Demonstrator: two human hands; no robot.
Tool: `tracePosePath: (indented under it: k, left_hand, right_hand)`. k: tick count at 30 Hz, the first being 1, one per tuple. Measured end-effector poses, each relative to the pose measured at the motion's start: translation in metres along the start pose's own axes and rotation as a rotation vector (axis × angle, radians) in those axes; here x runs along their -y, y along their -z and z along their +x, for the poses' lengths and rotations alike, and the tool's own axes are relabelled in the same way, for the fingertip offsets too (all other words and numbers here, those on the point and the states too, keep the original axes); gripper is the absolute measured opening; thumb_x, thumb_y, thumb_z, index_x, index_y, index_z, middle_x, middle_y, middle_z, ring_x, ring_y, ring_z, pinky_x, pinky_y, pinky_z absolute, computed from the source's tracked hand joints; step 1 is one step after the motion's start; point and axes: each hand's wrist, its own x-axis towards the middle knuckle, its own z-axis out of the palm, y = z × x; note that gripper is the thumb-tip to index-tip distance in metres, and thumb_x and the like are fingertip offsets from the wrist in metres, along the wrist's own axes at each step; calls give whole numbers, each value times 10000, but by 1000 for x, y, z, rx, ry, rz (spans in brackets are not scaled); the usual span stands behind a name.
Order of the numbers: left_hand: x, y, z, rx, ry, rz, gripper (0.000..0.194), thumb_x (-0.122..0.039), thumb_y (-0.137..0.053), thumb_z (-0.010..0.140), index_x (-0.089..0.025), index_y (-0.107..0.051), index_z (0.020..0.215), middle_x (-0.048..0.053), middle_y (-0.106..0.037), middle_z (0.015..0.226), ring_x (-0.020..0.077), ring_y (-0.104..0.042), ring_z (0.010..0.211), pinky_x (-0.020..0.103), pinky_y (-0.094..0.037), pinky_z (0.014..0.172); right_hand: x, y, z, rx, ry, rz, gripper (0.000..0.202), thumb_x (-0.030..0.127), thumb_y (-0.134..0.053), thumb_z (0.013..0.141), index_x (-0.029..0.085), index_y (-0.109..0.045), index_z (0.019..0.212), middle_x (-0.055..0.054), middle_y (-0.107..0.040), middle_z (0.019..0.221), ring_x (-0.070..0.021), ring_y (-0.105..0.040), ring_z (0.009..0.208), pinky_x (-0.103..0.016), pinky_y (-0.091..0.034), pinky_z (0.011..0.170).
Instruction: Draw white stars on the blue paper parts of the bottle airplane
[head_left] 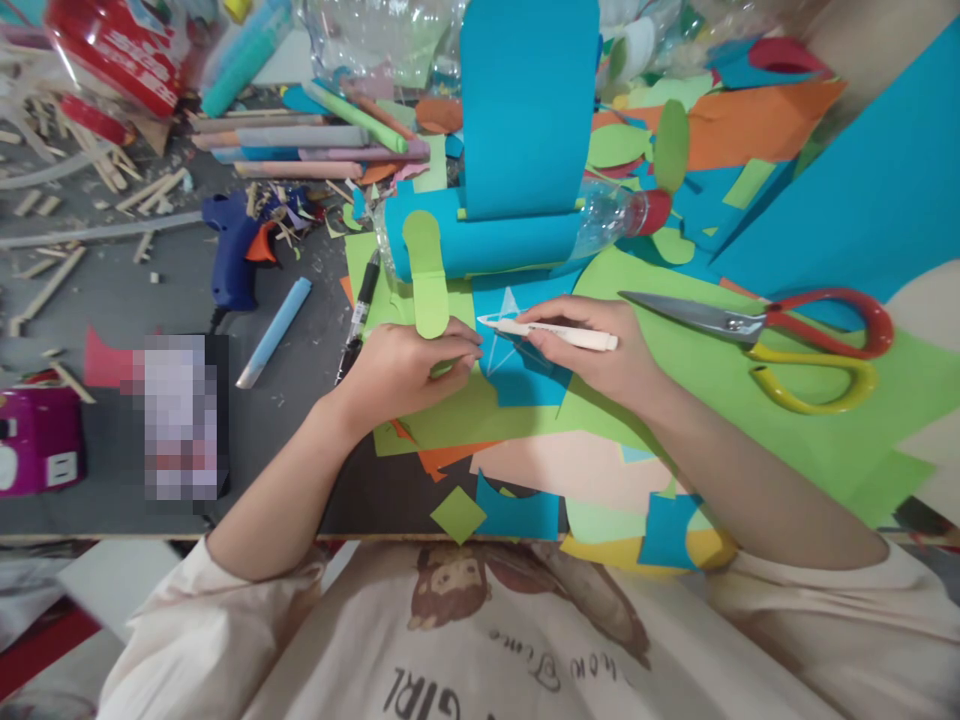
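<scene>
My right hand [592, 345] pinches a white marker [577, 335]; its tip is at the upper left of a white star outline on a piece of blue paper [536, 390]. At the left edge of that paper lies my left hand [409, 370], fingers extended and resting on it, holding nothing up. Green paper [427, 425] lies underneath. Just behind my hands is a plastic bottle [611, 215] wrapped in blue paper, with a red cap, an upright blue panel [529, 100] and a light green rounded strip [427, 275] hanging over its side.
Scissors [742, 322] with red and yellow handles lie at right on green paper. To the left are a black pen [364, 300], a blue marker [276, 330], a blue glue gun [232, 250], a pixelated rectangle [180, 415] and wood sticks [52, 285]. Several markers [300, 140] lie farther back.
</scene>
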Motion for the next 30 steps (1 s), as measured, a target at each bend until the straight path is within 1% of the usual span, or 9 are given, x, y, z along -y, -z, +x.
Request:
tracePosePath:
  k: [3, 7, 11, 13, 17, 20, 24, 28, 30]
  left_hand:
    - [0, 1, 0, 1, -24, 14, 232, -266, -505, 949, -229, -734, 931, 33, -778, 1030, 145, -722, 729, 230, -480, 603]
    - [1, 0, -1, 11, -18, 20, 222, -261, -510, 947, -226, -729, 937, 37, -775, 1036, 140, -711, 684, 237, -473, 593]
    - [2, 0, -1, 3, -23, 19, 225, -264, -505, 949, -223, -725, 928, 41, -776, 1036, 163, -732, 764, 239, -478, 613]
    - [2, 0, 0, 0, -30, 23, 232, -265, -501, 951, -221, -727, 926, 41, -776, 1035, 163, -734, 774, 235, -476, 608]
    - [1, 1, 0, 11, -27, 28, 248, -273, -489, 958, -218, -729, 922, 35, -779, 1037, 142, -725, 729, 226, -459, 582]
    - [0, 1, 1, 5, -38, 37, 270, -280, -471, 970, -213, -729, 925, 34, -782, 1029, 143, -727, 723, 228, -452, 568]
    - [0, 3, 1, -5, -77, 44, 301, -274, -444, 984, -192, -729, 934, 48, -782, 1032, 144, -721, 677, 240, -438, 531]
    - [0, 3, 1, -7, -83, 37, 303, -260, -442, 980, -186, -732, 930, 59, -781, 1030, 175, -745, 763, 252, -482, 577]
    - [0, 2, 1, -3, -73, 39, 289, -258, -454, 974, -195, -733, 933, 55, -781, 1030, 173, -745, 769, 250, -490, 591]
  right_hand:
    - [0, 0, 0, -14, 0, -6, 150, 318, -668, 813, 193, -741, 856, -37, -738, 793, -140, -582, 616, -274, -399, 515]
    - [-1, -1, -1, -37, 16, -28, 180, 343, -660, 830, 187, -737, 874, -38, -736, 791, -141, -585, 616, -273, -410, 526]
    - [-2, -1, -1, -41, 25, -30, 202, 366, -655, 841, 183, -735, 872, -36, -719, 765, -138, -578, 615, -265, -398, 520]
    - [-2, 0, -1, -38, 18, -32, 224, 388, -656, 842, 180, -734, 877, -34, -711, 751, -135, -573, 610, -262, -390, 515]
    - [-2, 2, -1, 2, 3, -42, 242, 411, -662, 844, 184, -734, 885, -35, -701, 742, -140, -577, 615, -269, -392, 507]
    - [-1, 2, -1, 8, -13, -42, 193, 386, -665, 842, 208, -736, 867, -30, -694, 726, -138, -562, 592, -277, -383, 491]
    - [0, 0, -1, -45, -10, -22, 153, 333, -665, 830, 201, -735, 863, -27, -707, 736, -131, -556, 579, -271, -376, 487]
    - [0, 0, -2, -58, -23, -30, 147, 314, -657, 823, 197, -736, 863, -24, -714, 742, -132, -558, 588, -265, -368, 490]
    - [0, 0, -2, -58, -21, -37, 149, 311, -651, 827, 195, -737, 865, -22, -710, 735, -129, -555, 584, -262, -365, 489]
